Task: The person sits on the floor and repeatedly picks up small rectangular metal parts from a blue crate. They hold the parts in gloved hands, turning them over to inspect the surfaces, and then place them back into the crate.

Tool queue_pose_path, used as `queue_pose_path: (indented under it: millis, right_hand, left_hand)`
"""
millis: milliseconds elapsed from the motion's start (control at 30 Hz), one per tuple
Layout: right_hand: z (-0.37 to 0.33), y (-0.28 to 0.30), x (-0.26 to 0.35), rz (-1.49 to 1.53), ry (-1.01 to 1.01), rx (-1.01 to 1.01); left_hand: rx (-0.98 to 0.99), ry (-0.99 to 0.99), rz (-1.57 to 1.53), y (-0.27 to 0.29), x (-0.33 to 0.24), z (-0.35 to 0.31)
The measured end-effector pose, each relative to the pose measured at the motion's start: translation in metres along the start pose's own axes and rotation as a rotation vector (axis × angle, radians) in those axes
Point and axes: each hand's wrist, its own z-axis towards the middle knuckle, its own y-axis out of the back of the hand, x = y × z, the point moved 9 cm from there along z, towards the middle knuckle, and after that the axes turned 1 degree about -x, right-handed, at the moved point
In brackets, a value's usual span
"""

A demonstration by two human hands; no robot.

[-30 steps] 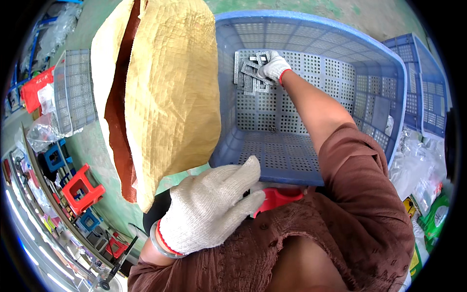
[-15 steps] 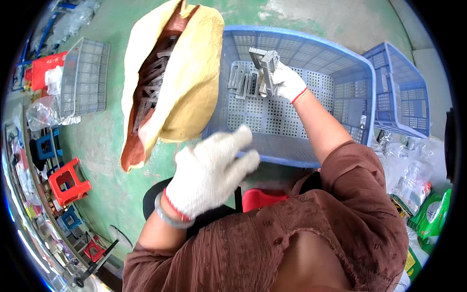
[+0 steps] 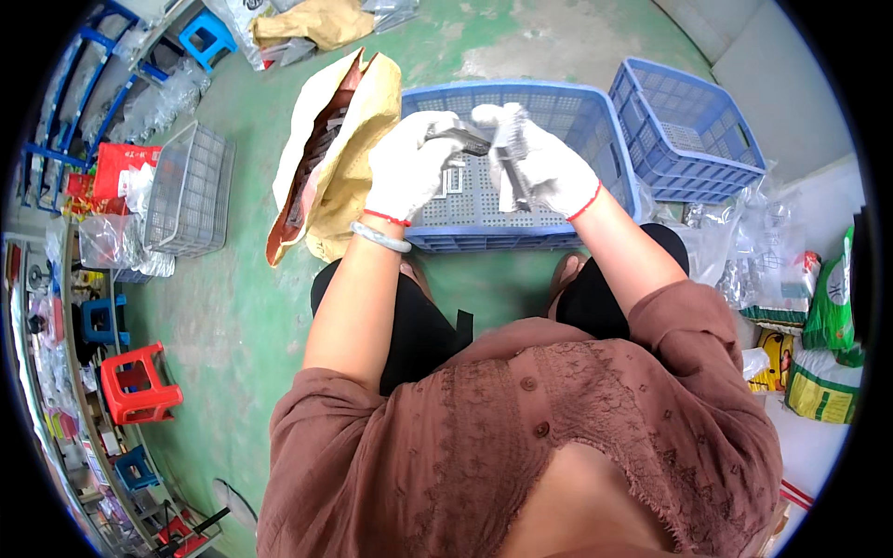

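Over the blue plastic crate [image 3: 502, 237], both of my white-gloved hands are close together. My left hand [image 3: 409, 167] closes its fingers on a dark grey metal frame [image 3: 474, 140]. My right hand [image 3: 551, 172] grips more grey metal frames [image 3: 509, 158], smeared by motion, so I cannot tell how many. Below my hands, partly hidden, a few more frames [image 3: 452, 181] lie on the crate's perforated bottom. Left of the crate, an upright yellowish sack [image 3: 358, 163] with a reddish-brown lining gapes open, with several grey metal frames [image 3: 321, 139] inside.
A second blue crate [image 3: 693, 167] stands at the right, beside clear plastic bags [image 3: 744, 246]. To the left are a grey mesh basket [image 3: 191, 191], a red stool [image 3: 139, 383] and shelving [image 3: 79, 372]. Another yellowish sack [image 3: 321, 23] lies at the far side of the green floor.
My left hand, empty before, has moved forward over the crate and closed on a metal frame beside my right hand. My right hand still holds frames. The whole view has shifted.
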Motion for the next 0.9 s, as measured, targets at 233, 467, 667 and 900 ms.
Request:
queue_pose_path:
  millis: [233, 467, 667, 900]
  right_hand:
    - [-0.055, -0.002, 0.073, 0.195, 0.384, 0.035]
    - [-0.048, 0.014, 0.066, 0.363, 0.338, 0.066]
    - [-0.035, 0.018, 0.060, 0.407, 0.192, 0.030]
    - [-0.014, 0.064, 0.042, 0.360, 0.121, -0.118]
  left_hand:
    - [0.024, 0.052, -0.961, -0.024, -0.026, -0.018]
    - [0.074, 0.079, -1.031, -0.040, -0.027, -0.022]
    - [0.037, 0.161, -1.007, -0.045, -0.005, -0.009]
    - [-0.056, 0.240, -0.916, -0.044, 0.017, -0.004]
